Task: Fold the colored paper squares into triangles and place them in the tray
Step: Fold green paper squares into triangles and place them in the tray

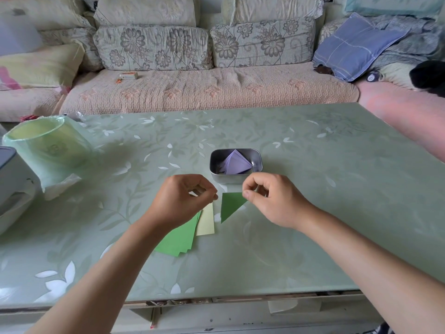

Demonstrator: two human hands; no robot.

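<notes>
A dark green paper folded into a triangle (230,205) hangs just in front of the metal tray (258,158). My right hand (269,198) pinches its upper right corner between thumb and fingers. My left hand (183,201) hovers to the triangle's left with fingers curled; no contact with the triangle shows. Inside the tray lie purple folded triangles (237,163). Under my left hand lies a fanned stack of light green squares (178,237) with a pale yellow square (206,222) beside it.
A green-lined bin (48,145) and a grey-white appliance (12,179) stand at the table's left. A sofa with cushions runs behind the table. The glass table's front edge (216,298) is close to me.
</notes>
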